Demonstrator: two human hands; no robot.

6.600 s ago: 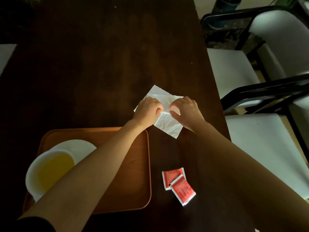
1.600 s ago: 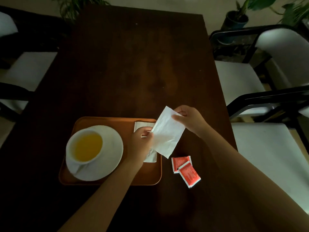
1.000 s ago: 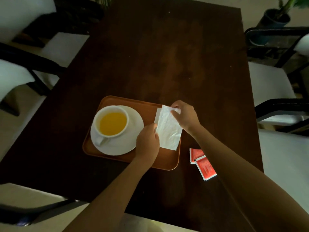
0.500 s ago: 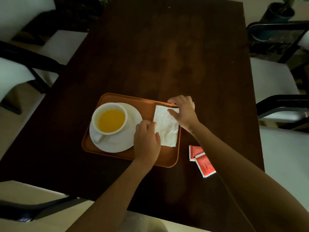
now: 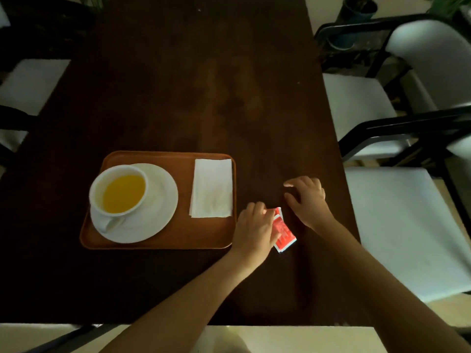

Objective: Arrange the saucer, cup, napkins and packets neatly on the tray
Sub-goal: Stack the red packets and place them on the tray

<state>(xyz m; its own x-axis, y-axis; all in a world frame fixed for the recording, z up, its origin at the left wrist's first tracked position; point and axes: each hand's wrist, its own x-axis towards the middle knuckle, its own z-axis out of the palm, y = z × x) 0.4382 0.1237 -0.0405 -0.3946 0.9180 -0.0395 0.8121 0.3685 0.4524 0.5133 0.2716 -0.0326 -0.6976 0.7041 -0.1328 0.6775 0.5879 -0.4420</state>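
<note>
— What sort of place is this?
— A dim dining or café-style room: a long dark wooden desk (image 5: 204,85), white-cushioned black-framed chairs (image 5: 407,220) along both sides, potted plants (image 5: 356,11) on a pale floor behind.

**Orange, white and red on dark brown**

The table (image 5: 204,85) is dark brown wood, with faint lighter streaks down its middle. The tray (image 5: 183,233) is a plain warm orange-brown. On it, the saucer (image 5: 158,207) and the cup (image 5: 117,171) are plain white, and the liquid in the cup is bright yellow-orange. The napkins (image 5: 212,188) are white and unpatterned. The packets (image 5: 283,231) are red with thin white edges; any print is too blurred to read. The chairs (image 5: 356,100) have white seats and black frames.
</note>
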